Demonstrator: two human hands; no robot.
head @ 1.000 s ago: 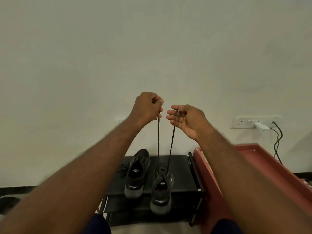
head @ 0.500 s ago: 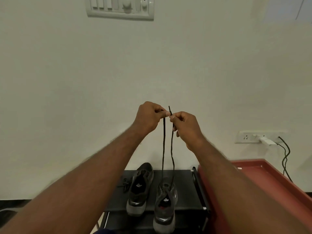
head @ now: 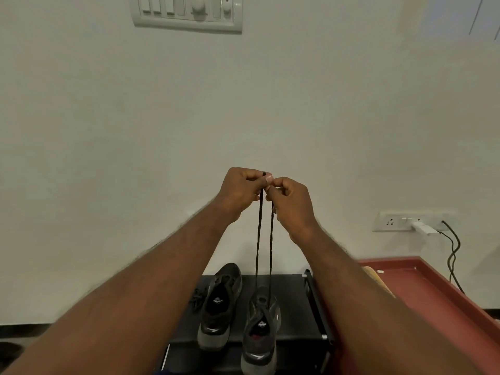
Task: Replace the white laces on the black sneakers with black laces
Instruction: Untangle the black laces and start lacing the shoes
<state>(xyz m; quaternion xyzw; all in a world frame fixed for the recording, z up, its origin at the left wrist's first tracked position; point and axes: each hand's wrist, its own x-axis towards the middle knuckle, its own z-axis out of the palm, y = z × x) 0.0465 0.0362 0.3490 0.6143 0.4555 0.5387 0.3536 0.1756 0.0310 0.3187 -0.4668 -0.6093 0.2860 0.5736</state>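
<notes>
Item: black lace (head: 259, 239), both ends being drawn up level. The left hand (head: 240, 193) is curling closed and pinching one lace end between thumb and forefinger, the tip poking just above the knuckles. The right hand (head: 290, 204), which a second ago was lying half open with the lace across its palm and apart from the left, is now closing into a pinch on the other strand and touching the left hand at the fingertips. Two strands are running down, nearly parallel, to the toe end of the near sneaker (head: 261, 328) at the front of the black rack (head: 293, 307). The far sneaker (head: 220, 301) is sitting beside it, with a loose dark lace bundle (head: 197, 297) at its side (the view has also tilted upward). Judgement: the ends are being matched for length, so the first eyelets are likely threaded and crossing upward comes next.
</notes>
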